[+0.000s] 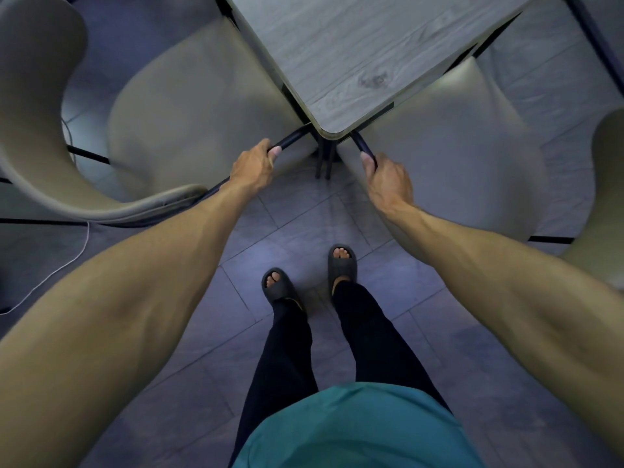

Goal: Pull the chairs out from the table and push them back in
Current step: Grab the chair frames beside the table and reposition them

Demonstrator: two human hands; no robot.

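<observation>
Grey wood-grain table [354,52], seen from above, its near corner pointing at a person standing on dark floor tiles [287,228] in black slides. Two beige chairs flank that corner, one on each side, their seats partly tucked under the tabletop. The left chair [189,106] sits to the left, its curved back [37,106] further left; the right chair [449,143] sits to the right.

Both arms reach forward. The left hand [253,167] is clenched around the black frame bar [292,138] at the left chair's near edge. The right hand [388,179] is wrapped around the matching bar [361,143] on the right chair. The two bars run diagonally and converge toward the table corner, forming a V that opens toward the person. Each hand is about equally close to its chair.

Judging from this, pulling each chair out means drawing it sideways, away from the table edge, across its bar rather than along it. A thin white cable [64,261] lies on the floor, far left.
</observation>
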